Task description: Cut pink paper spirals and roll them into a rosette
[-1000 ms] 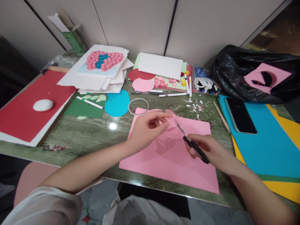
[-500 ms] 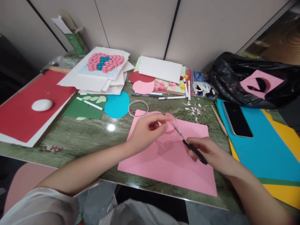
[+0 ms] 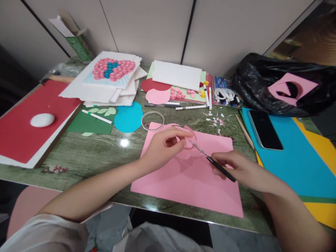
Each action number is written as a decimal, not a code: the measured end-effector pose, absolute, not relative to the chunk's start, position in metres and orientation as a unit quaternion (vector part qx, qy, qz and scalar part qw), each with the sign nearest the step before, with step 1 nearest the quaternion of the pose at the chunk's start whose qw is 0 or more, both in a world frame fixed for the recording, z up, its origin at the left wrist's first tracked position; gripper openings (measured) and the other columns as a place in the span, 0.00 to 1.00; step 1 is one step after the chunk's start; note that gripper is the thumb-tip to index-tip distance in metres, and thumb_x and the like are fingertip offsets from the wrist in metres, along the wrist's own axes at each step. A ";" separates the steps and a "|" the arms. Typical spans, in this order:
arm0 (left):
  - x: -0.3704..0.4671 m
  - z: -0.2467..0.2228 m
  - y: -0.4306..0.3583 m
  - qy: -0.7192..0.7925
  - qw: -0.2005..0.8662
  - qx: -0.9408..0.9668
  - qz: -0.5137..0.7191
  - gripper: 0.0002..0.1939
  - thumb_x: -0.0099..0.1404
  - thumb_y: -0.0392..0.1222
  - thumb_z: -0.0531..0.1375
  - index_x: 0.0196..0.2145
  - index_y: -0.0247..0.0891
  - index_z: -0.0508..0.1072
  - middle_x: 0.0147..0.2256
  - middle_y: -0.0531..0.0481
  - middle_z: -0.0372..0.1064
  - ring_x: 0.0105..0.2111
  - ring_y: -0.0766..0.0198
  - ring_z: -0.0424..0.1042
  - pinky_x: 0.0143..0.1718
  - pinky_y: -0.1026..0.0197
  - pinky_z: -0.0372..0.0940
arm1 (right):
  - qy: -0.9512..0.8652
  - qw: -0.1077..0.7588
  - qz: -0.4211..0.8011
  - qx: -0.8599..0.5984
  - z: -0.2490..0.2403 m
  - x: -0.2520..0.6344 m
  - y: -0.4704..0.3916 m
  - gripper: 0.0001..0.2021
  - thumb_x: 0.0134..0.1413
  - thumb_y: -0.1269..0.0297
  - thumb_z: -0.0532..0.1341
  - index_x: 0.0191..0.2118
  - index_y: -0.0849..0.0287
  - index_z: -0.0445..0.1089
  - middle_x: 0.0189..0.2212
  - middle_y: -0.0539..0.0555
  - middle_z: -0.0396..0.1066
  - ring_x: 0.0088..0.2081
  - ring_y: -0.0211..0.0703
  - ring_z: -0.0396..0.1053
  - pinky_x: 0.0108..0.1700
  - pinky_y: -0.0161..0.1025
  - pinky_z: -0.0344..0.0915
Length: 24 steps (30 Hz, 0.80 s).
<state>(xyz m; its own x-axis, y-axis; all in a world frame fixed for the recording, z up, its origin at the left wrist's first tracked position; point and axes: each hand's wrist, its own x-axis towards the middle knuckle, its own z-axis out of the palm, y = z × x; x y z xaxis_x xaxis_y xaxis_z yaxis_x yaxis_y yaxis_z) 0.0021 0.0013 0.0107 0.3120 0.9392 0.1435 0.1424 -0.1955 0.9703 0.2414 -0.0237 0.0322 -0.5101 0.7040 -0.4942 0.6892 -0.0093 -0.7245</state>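
My left hand (image 3: 164,147) pinches a small piece of pink paper (image 3: 189,142), part of which its fingers hide. A curled strip of the same paper hangs at the piece's right side. My right hand (image 3: 233,169) grips black-handled scissors (image 3: 221,168), whose narrow blades point up and left with the tips at the paper's edge. Beneath both hands a larger pink sheet (image 3: 189,189) lies flat on the table. Just beyond its far left corner rests a roll of tape (image 3: 152,120).
To the left are a blue paper disc (image 3: 128,118), green paper (image 3: 89,125) and a red board (image 3: 26,136) bearing a white egg-shaped object (image 3: 42,120). Paper scraps (image 3: 216,120) lie beyond the sheet. A phone (image 3: 265,129) sits on blue paper at right, near a black plastic bag (image 3: 252,80).
My right hand and the scissors have shifted slightly right, and the blades look closer together. My left hand keeps its hold on the pink paper. The view has moved a little.
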 end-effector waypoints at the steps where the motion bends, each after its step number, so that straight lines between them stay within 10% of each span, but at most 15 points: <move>1: 0.002 0.011 0.001 0.413 0.481 0.654 0.413 0.12 0.59 0.32 0.57 0.38 0.40 0.78 0.34 0.50 0.74 0.27 0.71 0.65 0.25 0.67 0.59 | -0.705 0.003 0.511 -0.492 0.032 0.243 -0.023 0.14 0.58 0.60 0.55 0.23 0.58 0.59 0.19 0.45 0.59 0.24 0.34 0.56 0.28 0.34 0.52; 24: -0.001 0.010 0.005 0.460 0.537 0.536 0.461 0.07 0.56 0.39 0.64 0.35 0.40 0.79 0.28 0.52 0.73 0.25 0.72 0.67 0.25 0.70 0.65 | -0.734 0.110 0.355 -0.568 0.027 0.233 -0.037 0.09 0.52 0.59 0.60 0.26 0.57 0.63 0.21 0.47 0.65 0.23 0.36 0.59 0.26 0.34 0.53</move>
<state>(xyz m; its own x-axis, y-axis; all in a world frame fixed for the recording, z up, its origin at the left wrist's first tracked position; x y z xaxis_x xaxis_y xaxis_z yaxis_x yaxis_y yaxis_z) -0.0009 0.0046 0.0096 0.1517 0.9884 0.0002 -0.0027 0.0002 1.0000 0.2333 -0.0374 0.0270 -0.3298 0.9124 -0.2423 0.7564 0.1019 -0.6461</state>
